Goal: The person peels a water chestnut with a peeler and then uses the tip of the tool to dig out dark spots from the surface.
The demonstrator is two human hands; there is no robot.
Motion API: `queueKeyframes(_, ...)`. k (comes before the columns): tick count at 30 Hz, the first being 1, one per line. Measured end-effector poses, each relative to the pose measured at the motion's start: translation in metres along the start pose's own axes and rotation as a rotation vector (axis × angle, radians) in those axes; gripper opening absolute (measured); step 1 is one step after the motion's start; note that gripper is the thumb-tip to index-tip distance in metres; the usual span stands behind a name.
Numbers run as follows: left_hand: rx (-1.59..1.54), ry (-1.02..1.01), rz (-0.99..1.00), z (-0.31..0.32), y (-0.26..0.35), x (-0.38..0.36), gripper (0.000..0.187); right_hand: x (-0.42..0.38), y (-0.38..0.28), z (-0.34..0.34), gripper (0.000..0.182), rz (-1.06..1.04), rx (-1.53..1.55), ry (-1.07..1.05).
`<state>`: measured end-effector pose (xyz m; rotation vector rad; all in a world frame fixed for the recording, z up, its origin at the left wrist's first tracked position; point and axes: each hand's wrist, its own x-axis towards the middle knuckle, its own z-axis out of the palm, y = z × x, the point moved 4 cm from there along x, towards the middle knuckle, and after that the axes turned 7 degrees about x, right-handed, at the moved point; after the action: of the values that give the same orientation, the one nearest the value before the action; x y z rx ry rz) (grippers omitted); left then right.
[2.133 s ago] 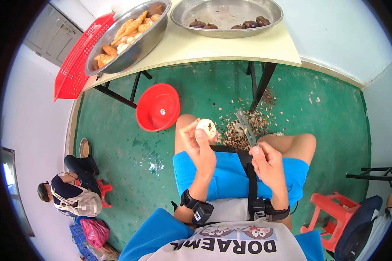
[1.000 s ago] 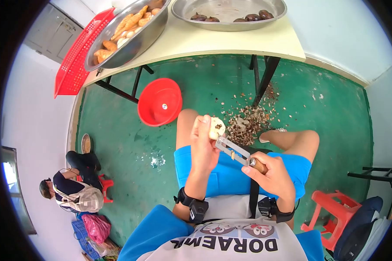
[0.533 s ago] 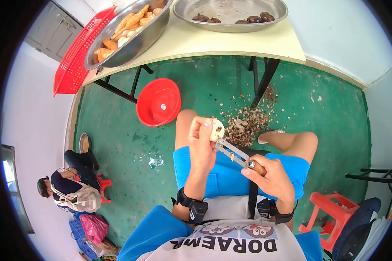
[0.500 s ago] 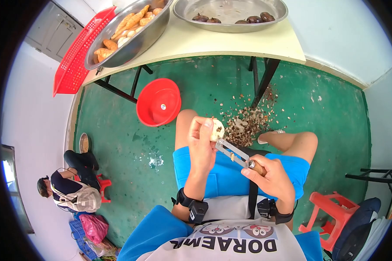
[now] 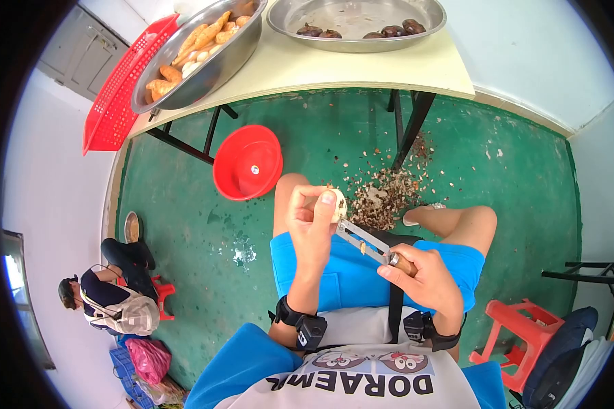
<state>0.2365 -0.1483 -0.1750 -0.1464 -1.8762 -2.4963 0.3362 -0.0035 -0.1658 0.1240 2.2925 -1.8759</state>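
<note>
My left hand (image 5: 312, 218) is closed, pinching a peeled water chestnut (image 5: 338, 204), round and pale with dark marks, between thumb and fingers. A peeler (image 5: 363, 242) with a metal frame and wooden handle is gripped in my right hand (image 5: 426, 276). Its metal tip meets the lower edge of the water chestnut, and a small pale scrap clings to the frame. Brown and whitish peelings (image 5: 385, 194) lie scattered on the green floor beyond my hands.
On the table (image 5: 361, 71) stand a metal basin (image 5: 218, 75) with orange tubers and pale pieces, and a metal tray (image 5: 361, 44) holding several dark bulbs. A red tub (image 5: 242, 177) sits on the floor. Another person (image 5: 109, 290) sits left; a red stool (image 5: 515, 334) stands right.
My left hand has shifted slightly left and turned the water chestnut, so its dark-marked face shows less. The right hand and peeler have hardly moved.
</note>
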Motion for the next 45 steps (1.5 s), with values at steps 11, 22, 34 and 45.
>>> queueKeyframes(11,0.066,0.025,0.079,-0.003,0.002,-0.002,0.014,0.000,-0.002,0.005,0.026,0.062,0.102,-0.034)
queueKeyframes(22,-0.020,0.064,0.069,0.000,0.004,-0.001,0.012,0.012,0.010,-0.011,0.022,-0.012,0.039,0.363)
queueKeyframes(34,-0.092,-0.026,-0.075,0.007,-0.008,0.001,0.022,0.013,0.006,0.000,0.017,-0.104,0.107,0.387)
queueKeyframes(45,0.107,-0.391,-0.080,0.035,-0.023,-0.020,0.026,0.010,0.005,0.001,0.011,-0.119,0.469,0.581)
